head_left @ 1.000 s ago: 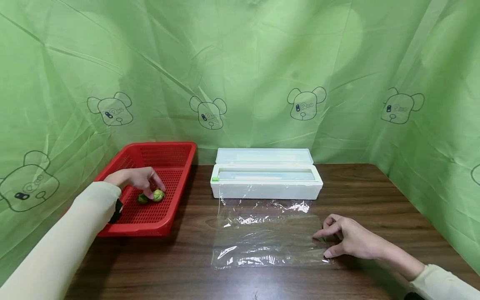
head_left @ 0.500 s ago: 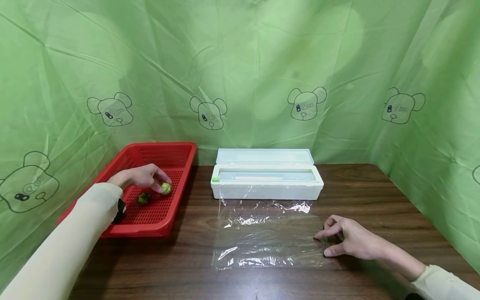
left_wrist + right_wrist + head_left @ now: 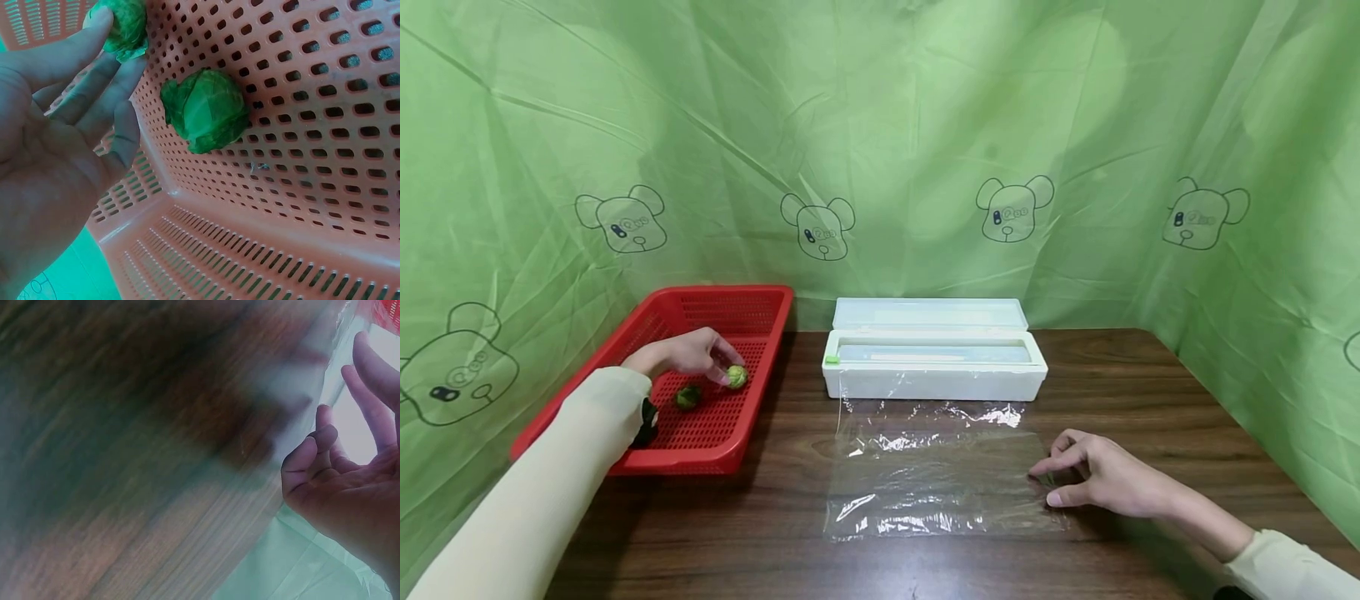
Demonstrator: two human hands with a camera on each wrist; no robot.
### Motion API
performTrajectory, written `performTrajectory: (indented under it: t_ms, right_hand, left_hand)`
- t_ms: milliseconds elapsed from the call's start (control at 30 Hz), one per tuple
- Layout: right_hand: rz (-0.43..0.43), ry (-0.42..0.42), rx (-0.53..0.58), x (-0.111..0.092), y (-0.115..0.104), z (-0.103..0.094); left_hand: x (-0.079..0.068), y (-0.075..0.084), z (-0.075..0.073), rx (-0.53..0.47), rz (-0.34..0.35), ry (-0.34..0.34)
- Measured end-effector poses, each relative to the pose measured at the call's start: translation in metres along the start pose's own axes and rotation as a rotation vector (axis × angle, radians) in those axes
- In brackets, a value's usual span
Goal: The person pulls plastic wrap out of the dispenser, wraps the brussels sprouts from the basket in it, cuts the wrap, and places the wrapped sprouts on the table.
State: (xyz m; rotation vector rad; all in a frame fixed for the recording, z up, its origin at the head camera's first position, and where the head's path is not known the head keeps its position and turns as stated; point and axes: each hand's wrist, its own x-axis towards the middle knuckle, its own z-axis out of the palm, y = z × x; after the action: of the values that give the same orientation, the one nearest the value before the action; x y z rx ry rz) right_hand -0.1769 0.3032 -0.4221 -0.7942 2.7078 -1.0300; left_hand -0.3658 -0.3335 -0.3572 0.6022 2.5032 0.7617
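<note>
Inside the red basket (image 3: 703,460), my left hand (image 3: 688,352) pinches a pale green Brussels sprout (image 3: 737,377) between thumb and fingers. The left wrist view shows this sprout (image 3: 128,28) at the top, partly covered by the thumb. A second, darker Brussels sprout (image 3: 687,397) lies on the basket floor, apart from the hand. On the table, a sheet of clear plastic wrap (image 3: 925,483) stretches forward from a white dispenser box (image 3: 934,383). My right hand (image 3: 1105,477) is at the sheet's right edge, thumb and index finger apart, with nothing gripped between them.
The dispenser's lid (image 3: 929,314) stands raised at the back, and a small green piece (image 3: 832,360) sits at its left end. Green cloth (image 3: 917,150) encloses the brown wooden table (image 3: 1105,367) at the back and sides.
My left hand has shifted right and slightly away with the pale sprout, parting it from the darker one. My right thumb has risen slightly at the wrap's edge; otherwise that hand keeps its place.
</note>
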Motion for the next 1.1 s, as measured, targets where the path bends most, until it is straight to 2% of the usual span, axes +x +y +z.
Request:
performTrajectory:
  t_ms: [233, 500, 833, 1100]
  right_hand:
    - [0.0, 0.008, 0.007, 0.001, -0.001, -0.001]
    - [-0.008, 0.005, 0.007, 0.001, -0.001, -0.001]
    - [-0.039, 0.016, 0.028, 0.002, 0.0, 0.0]
    - [-0.049, 0.016, -0.001, 0.006, 0.001, 0.001]
  left_hand:
    - [-0.003, -0.002, 0.0, -0.065, 0.021, 0.03]
    - [-0.008, -0.001, -0.003, -0.108, 0.078, 0.05]
    - [-0.018, 0.013, -0.012, -0.131, 0.1, 0.106]
    - [-0.029, 0.024, -0.02, -0.209, 0.114, 0.14]
